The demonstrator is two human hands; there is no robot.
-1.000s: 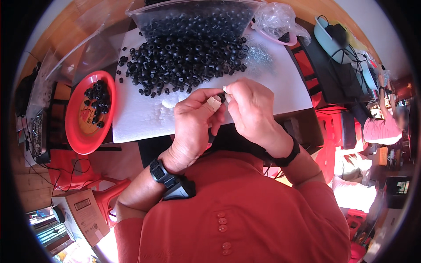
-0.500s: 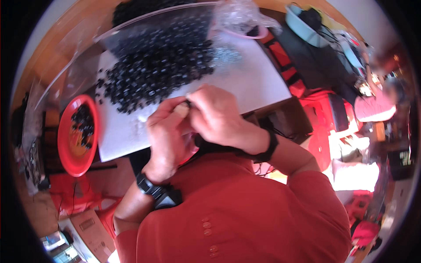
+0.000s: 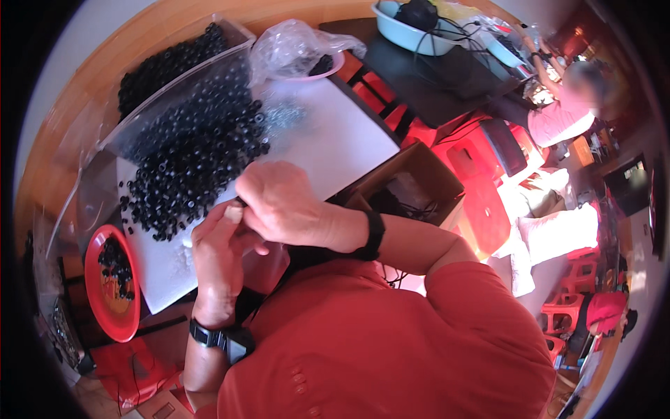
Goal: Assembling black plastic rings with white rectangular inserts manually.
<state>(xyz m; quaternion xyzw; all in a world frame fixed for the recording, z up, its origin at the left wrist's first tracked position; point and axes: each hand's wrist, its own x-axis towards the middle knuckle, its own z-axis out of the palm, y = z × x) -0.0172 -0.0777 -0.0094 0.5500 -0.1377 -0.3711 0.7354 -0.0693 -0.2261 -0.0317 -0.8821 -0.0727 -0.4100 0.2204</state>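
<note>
Your right hand (image 3: 279,202) and left hand (image 3: 220,244) meet just above the near edge of the white sheet (image 3: 335,140), fingers curled shut and pinched together on something too small to make out; a dark sliver shows at the right fingertips, likely one of the black rings. Whether each hand grips its own piece or both share one, the view does not tell.

The main worry is a drop. You are working right over the sheet's edge, above your lap, so a slip would probably send the piece into your clothing or to the floor rather than back onto the surface.

The ring pile (image 3: 188,167) lies just beyond your knuckles and spreads loosely toward them. A forward nudge of your right hand could scatter rings off the sheet's left side, near the red plate (image 3: 105,314).

The clear bag (image 3: 167,91) leans open behind the pile; pushing the heap back could tip more out. The open carton (image 3: 412,181) by your right wrist could catch a stray elbow.
</note>
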